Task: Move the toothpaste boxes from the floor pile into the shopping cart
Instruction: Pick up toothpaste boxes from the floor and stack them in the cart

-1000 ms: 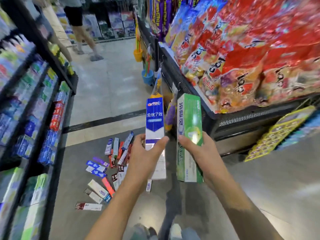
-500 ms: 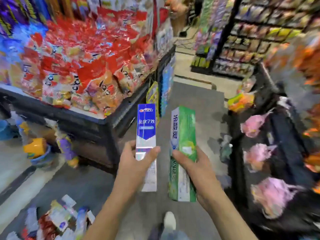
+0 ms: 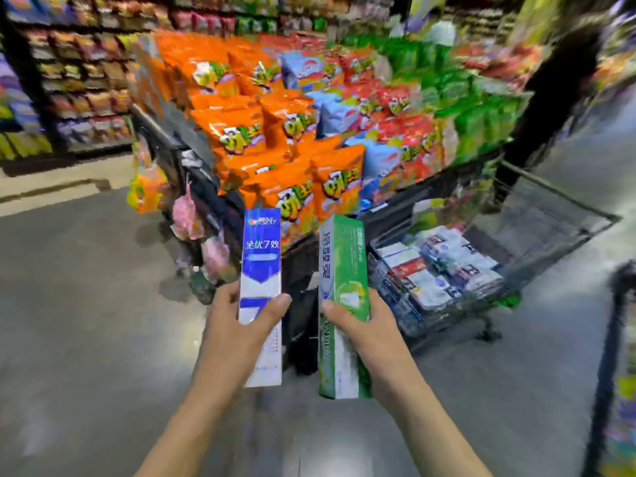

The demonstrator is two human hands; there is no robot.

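I see both forearms stretched forward, thumbs up. My left hand (image 3: 237, 325) grips the blue box (image 3: 261, 256) upright around its lower half; my right hand (image 3: 364, 325) grips the green box (image 3: 340, 270) likewise, beside it. The cart (image 3: 557, 215) stands ahead to the right, seemingly holding more boxes (image 3: 437, 270), though blurred.

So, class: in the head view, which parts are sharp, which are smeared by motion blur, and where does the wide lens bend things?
Head view: the blue toothpaste box and green toothpaste box are fairly sharp, as are both hands; the shelves, right edge and shopping cart are smeared; the floor shows soft glare; straight lines bow toward the edges.
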